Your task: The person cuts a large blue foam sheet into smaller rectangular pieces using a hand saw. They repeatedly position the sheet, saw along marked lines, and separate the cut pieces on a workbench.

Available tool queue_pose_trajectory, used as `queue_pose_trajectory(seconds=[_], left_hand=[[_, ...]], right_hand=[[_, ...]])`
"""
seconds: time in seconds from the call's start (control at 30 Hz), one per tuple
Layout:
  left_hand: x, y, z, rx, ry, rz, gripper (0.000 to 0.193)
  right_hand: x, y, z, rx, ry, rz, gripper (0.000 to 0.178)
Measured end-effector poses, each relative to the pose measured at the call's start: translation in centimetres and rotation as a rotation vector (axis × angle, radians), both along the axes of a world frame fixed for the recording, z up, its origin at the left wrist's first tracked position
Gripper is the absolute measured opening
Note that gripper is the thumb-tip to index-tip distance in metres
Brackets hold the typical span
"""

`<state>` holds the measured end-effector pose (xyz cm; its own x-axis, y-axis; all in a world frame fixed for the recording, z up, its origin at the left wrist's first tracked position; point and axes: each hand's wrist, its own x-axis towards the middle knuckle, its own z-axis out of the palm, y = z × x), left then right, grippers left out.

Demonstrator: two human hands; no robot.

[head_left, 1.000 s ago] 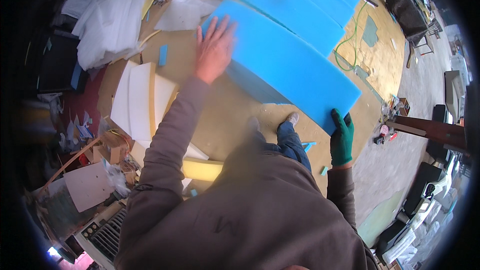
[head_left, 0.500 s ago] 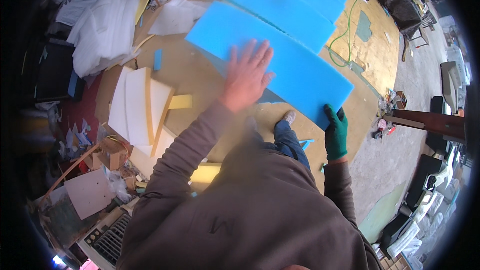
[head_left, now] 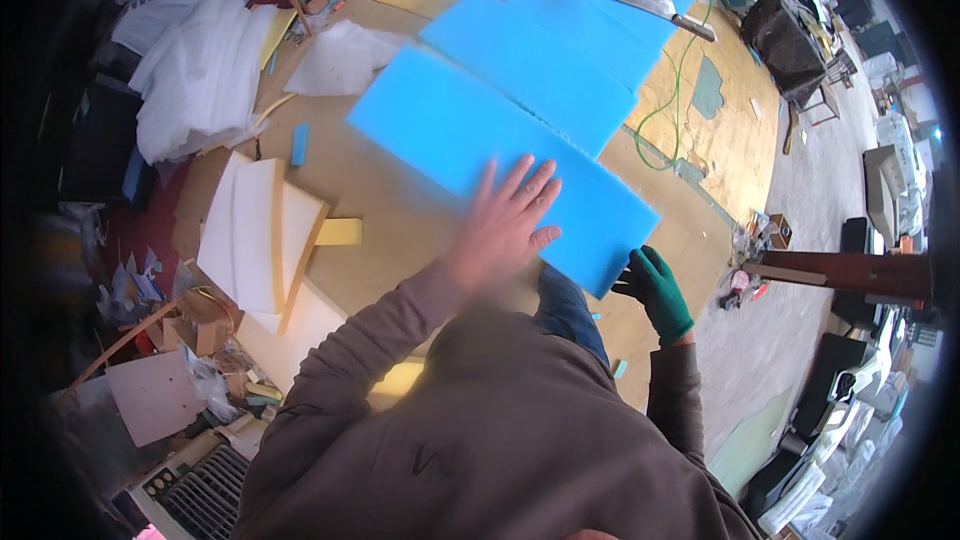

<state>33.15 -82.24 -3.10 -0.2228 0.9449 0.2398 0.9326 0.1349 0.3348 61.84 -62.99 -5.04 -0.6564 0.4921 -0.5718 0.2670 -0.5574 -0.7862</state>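
Mid-frame, the bare left hand [head_left: 508,225], partly blurred, lies with fingers spread over a bright blue rectangular foam slab [head_left: 475,130], hiding part of its near edge. Right of centre, the green-gloved right hand [head_left: 657,292] bends its fingers at the slab's corner; I cannot tell whether they grip.

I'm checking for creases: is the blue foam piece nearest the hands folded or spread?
Spread: the blue foam piece shows one flat top face with no fold visible, though the left hand hides part.
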Motion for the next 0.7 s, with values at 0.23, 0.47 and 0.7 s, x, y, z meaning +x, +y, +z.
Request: queue_pose_trajectory(seconds=[0.23,0.47,0.7], left_hand=[[2.0,4.5,0.3,0.037,-0.072,0.232,0.069],[6.2,7.5,1.2,-0.182,-0.032,0.485,0.071],[12.5,11.0,2.5,-0.301,-0.03,0.714,0.069]], right_hand=[[-5.0,14.5,0.5,0.353,-0.006,-0.067,0.043],[-20.5,33.9,1.8,1.57,0.193,0.081,0.047],[-27.3,44.9,-2.3,2.072,-0.199,0.476,0.069]])
